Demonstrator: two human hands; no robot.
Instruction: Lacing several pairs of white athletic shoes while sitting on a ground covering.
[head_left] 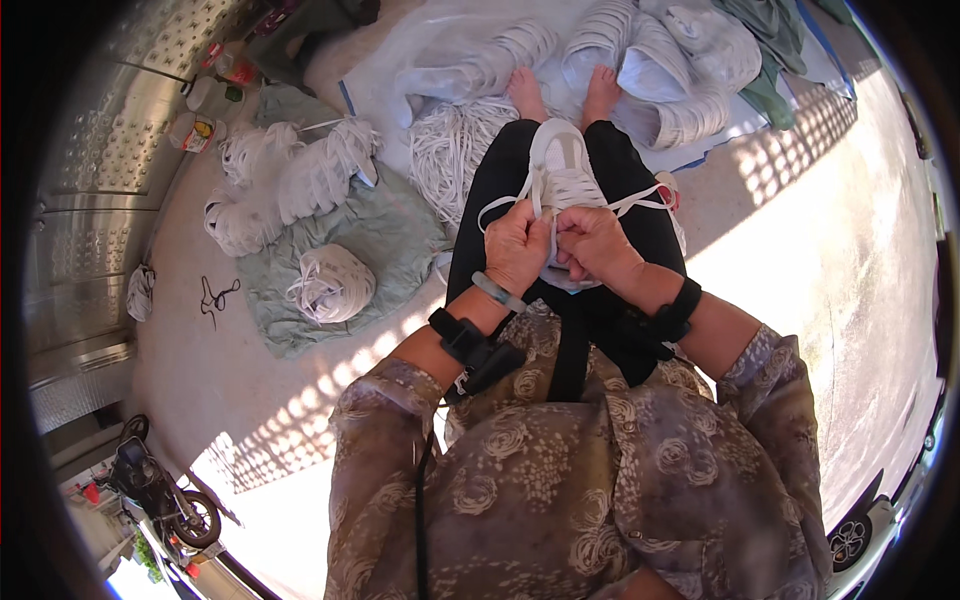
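Observation:
A white sneaker (572, 188) with a grey-tinted toe rests on my lap, its toe pointing away from me. White shoelace (640, 199) crosses its tongue in rows, and loose lace loops stick out on both sides. My left hand (517, 243) is closed on the sneaker's left eyelet edge, thumb toward the lacing. Beside it, my right hand (597, 243) pinches at the lacing near the ankle opening; its curled fingers largely hide the lace there. Between my knees and the cloth lies a heap of loose white laces (455, 150).
Stacked white shoe uppers (590, 45) lie on a pale sheet by my bare feet. More uppers (290, 190) and one single shoe (335, 284) sit on a green cloth (400, 225) at left. Plastic jars (192, 131) stand by a metal door; a motorcycle (165, 490) is lower left.

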